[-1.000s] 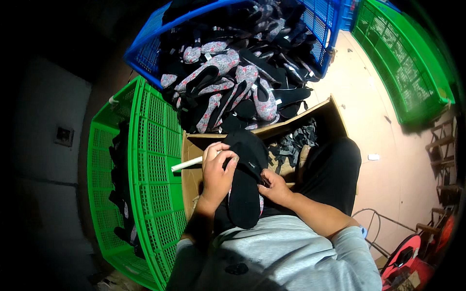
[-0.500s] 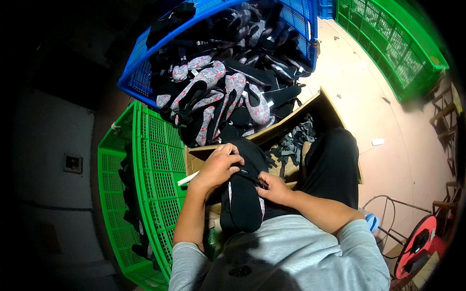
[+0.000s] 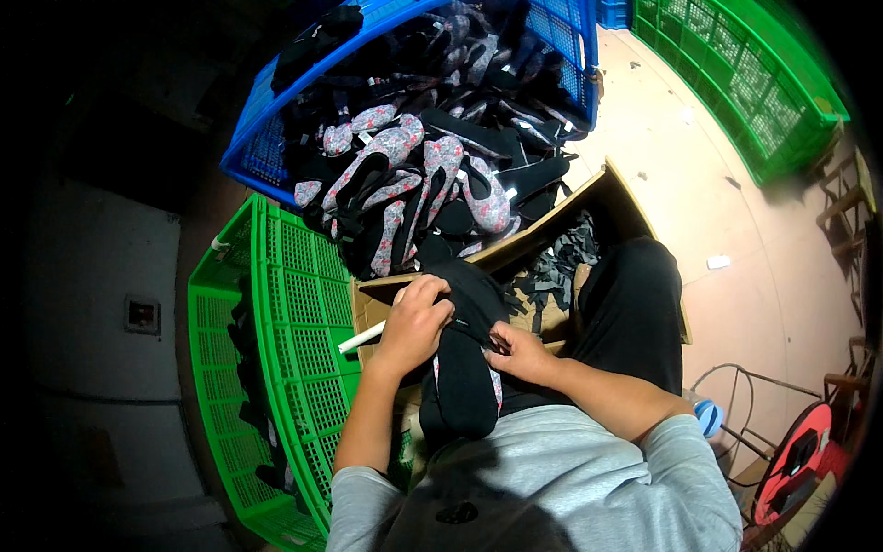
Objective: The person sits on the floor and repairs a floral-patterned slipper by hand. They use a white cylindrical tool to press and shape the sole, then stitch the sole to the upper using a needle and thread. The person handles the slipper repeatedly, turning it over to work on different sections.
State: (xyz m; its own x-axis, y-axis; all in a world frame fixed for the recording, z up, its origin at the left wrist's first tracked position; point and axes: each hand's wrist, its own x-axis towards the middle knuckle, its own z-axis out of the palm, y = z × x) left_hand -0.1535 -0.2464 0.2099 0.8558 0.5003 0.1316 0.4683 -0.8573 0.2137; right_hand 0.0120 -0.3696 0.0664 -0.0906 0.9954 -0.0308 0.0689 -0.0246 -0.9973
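Lengthwise, a black shoe is held over the lap, its long axis running away from the body toward the blue crate. It is gripped by the left hand with curled fingers, and pinched at its right edge by the right hand.
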